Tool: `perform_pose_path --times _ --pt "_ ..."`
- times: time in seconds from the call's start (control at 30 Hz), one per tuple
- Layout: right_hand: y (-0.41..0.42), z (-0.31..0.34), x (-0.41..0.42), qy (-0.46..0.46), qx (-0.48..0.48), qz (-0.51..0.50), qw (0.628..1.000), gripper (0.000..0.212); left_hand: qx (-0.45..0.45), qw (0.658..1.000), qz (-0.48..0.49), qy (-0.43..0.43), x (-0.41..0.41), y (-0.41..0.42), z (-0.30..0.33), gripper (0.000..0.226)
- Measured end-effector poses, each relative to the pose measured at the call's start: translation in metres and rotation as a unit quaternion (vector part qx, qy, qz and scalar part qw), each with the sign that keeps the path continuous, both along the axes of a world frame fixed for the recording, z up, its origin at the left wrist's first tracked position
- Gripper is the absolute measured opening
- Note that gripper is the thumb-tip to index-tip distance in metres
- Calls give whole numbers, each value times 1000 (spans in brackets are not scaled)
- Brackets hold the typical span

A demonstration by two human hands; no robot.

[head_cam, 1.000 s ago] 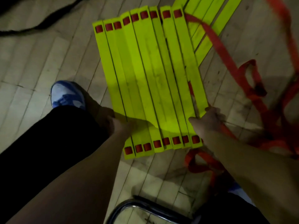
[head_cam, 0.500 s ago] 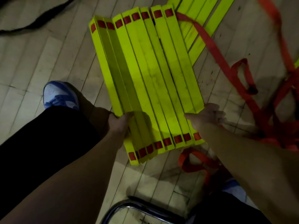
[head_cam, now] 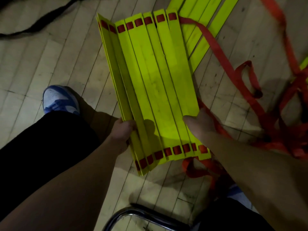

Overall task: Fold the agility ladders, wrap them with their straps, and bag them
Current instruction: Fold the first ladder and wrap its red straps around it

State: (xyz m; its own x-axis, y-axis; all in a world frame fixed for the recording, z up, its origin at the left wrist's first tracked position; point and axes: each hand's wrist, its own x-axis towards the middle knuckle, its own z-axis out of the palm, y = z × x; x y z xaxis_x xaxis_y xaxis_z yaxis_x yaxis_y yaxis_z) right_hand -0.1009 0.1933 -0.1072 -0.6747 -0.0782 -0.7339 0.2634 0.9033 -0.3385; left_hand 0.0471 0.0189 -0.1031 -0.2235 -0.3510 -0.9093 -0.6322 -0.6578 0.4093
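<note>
A fan of several yellow ladder rungs (head_cam: 156, 84) joined by orange webbing lies over the wooden floor in the middle of the view. Its leftmost rungs stand on edge, pressed together. My left hand (head_cam: 122, 129) grips the fan's left side near the near end. At the right edge my right hand (head_cam: 198, 124) holds the outermost rung, thumb on top. The orange strap (head_cam: 221, 57) runs from the far right corner into a loose tangle (head_cam: 286, 130) on the right. More yellow rungs (head_cam: 205, 30) lie flat behind the fan.
My blue and white shoe (head_cam: 60, 100) and dark trouser leg (head_cam: 41, 140) are at left. A chrome chair tube (head_cam: 141, 215) curves at the bottom. A black cord (head_cam: 38, 24) lies on the floor at top left. A loop of orange strap (head_cam: 196, 167) sits under the fan's near end.
Both hands have pushed the rungs closer together. The left rungs tipped from flat onto their edges, and the fan has become narrower.
</note>
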Motion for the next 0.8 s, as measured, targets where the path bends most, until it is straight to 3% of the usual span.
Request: perform_pose_path --times 0.13,0.2,0.33,0.47,0.5,0.6,0.7,0.73,0.8 --pt "-1 2 3 -49 -45 -10 998 51 5 1000 22 13 -2 4 3 20" --pt "0 2 2 -94 -79 -35 992 45 0 999 42 35 0 3 4 27" --pt "-5 11 -1 -160 -95 -67 980 61 23 997 47 64 0 -3 12 56" --pt "-10 27 -4 -242 -136 -139 951 25 18 1000 3 18 -8 -4 25 57" --pt "-11 33 -3 -238 -134 -144 951 26 12 1000 -10 11 -11 -3 31 53" --pt "-10 54 -3 -221 -172 -154 948 50 1 999 -35 22 -17 5 52 30" --pt "-2 90 -5 -202 -203 -138 948 126 -29 997 -52 51 -30 19 98 21" --pt "2 102 -6 -205 -206 -128 948 137 -43 996 -61 58 -36 24 114 17" --pt "13 118 -8 -218 -201 -118 948 140 -65 992 -73 79 -50 33 147 11"
